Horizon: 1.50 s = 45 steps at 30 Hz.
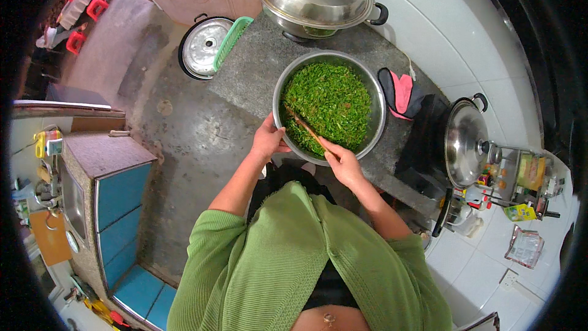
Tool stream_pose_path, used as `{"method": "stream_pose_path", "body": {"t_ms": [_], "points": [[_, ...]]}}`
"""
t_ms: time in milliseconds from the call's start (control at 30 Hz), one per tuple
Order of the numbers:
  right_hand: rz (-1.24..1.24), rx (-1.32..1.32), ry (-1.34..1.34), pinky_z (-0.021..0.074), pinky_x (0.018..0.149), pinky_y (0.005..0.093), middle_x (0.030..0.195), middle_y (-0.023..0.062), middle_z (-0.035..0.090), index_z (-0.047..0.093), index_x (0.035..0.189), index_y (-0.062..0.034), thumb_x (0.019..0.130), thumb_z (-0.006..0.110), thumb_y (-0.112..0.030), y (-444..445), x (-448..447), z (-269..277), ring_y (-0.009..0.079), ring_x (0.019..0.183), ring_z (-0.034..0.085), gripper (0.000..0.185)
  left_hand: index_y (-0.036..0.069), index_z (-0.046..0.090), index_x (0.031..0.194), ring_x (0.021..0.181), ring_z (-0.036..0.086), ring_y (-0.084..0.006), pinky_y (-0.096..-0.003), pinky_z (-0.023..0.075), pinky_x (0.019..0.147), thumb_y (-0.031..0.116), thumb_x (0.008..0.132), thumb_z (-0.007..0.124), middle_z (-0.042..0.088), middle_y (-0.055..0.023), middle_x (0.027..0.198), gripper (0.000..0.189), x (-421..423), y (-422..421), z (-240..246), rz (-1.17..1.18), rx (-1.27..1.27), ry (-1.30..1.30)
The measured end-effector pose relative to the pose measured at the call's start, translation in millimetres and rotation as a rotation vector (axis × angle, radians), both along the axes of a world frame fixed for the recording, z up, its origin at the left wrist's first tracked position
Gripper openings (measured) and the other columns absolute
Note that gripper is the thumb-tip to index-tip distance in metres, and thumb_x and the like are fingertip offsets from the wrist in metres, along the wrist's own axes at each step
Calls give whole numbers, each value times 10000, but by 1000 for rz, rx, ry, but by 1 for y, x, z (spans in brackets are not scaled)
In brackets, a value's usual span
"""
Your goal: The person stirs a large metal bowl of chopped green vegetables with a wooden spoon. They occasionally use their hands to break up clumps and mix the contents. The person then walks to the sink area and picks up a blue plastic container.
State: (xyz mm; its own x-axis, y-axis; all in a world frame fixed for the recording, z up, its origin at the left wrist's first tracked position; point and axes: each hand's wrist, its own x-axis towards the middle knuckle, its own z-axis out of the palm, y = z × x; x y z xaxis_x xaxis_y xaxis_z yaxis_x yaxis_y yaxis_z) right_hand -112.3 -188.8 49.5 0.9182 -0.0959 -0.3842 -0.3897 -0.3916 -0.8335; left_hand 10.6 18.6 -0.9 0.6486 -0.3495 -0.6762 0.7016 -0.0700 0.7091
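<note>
A wide stainless steel bowl (379, 125) sits at the front edge of a grey stone counter (250, 76). Finely chopped green vegetables (328, 96) fill much of it, with a small brownish patch at the right. My left hand (272, 137) grips the bowl's rim at the lower left, thumb over the edge. In my right hand (341, 158) are wooden chopsticks (307, 128), held near one end; whether it is one stick or a pair is hard to tell. Their far tips rest in the greens near the bowl's left wall.
Behind the bowl stands a lidded steel pot (317, 2). Pink and dark mitts (399, 92) lie at its right, beside a lidded wok (466, 142) on a black stove. A green plastic basket (233, 42) leans against another lidded pot (204, 48) at the counter's left.
</note>
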Motion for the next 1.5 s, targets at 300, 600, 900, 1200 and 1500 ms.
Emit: {"method": "stream_pose_path", "body": {"t_ms": [300, 600, 900, 1200, 1500], "points": [[-431, 613, 350, 247, 410, 202, 765, -37, 471, 474, 1445, -218, 1011, 503, -137, -40, -18, 43, 21, 488, 308, 442, 220, 256, 1516, 672, 683, -208, -347, 622, 550, 33, 960, 510, 634, -96, 934, 639, -3, -1, -5, 30, 29, -5], [-273, 182, 103, 410, 498, 229, 794, 4, 563, 528, 1390, -121, 996, 523, -153, -59, 38, 37, 80, 560, 477, 395, 212, 250, 1517, 658, 688, -214, -351, 623, 557, 28, 961, 491, 642, -90, 888, 634, -3, -2, -9, 24, -13, -14], [198, -194, 70, 507, 746, 349, 1054, 205, 683, 537, 1364, -94, 948, 555, -93, -42, 10, 53, 200, 857, 680, 417, 233, 218, 1528, 612, 677, -203, -336, 610, 518, 32, 959, 485, 638, -107, 919, 660, -1, 0, -17, 25, -6, -8], [119, 23, 208, 467, 919, 298, 1260, 133, 640, 515, 1378, -64, 969, 524, -95, -9, -11, 38, 195, 1062, 634, 410, 229, 251, 1516, 657, 692, -214, -337, 617, 550, 33, 966, 481, 657, -113, 995, 627, -2, -1, -15, 10, -11, -5], [-310, 325, 203, 292, 394, 195, 740, -53, 455, 460, 1452, -230, 1020, 478, -146, -9, 7, 2, 31, 474, 329, 440, 229, 248, 1517, 677, 696, -227, -359, 623, 571, 56, 967, 509, 654, -123, 972, 633, -3, 1, -14, 44, -18, -20]]}}
